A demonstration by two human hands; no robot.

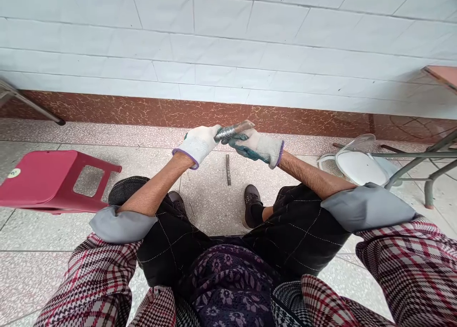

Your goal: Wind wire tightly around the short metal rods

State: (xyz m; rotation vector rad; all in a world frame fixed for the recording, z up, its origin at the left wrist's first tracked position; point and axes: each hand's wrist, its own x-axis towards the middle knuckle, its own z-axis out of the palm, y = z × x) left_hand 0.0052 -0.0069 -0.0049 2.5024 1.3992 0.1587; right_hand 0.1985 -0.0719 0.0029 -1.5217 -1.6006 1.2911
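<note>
Both my hands wear white knit gloves with purple cuffs and green-coated palms. Between them, above the floor near the wall, is a short rod-like piece [228, 132] wound with shiny metal wire, its bare brownish end pointing right. My left hand [203, 140] is closed around its left end. Fingers of my right hand [252, 144] wrap the wound part from below and the right. What the piece is under the wire, I cannot tell. A thin grey-brown ridged bar [228, 170] lies on the floor below my hands, between my shoes.
To the left stands a red plastic stool [43, 177], with a metal leg [39, 105] behind it. At right are a white seat-like object [360, 167] and a grey metal frame [428, 163] under a brown tabletop [444, 74]. A tiled wall [221, 46] rises ahead.
</note>
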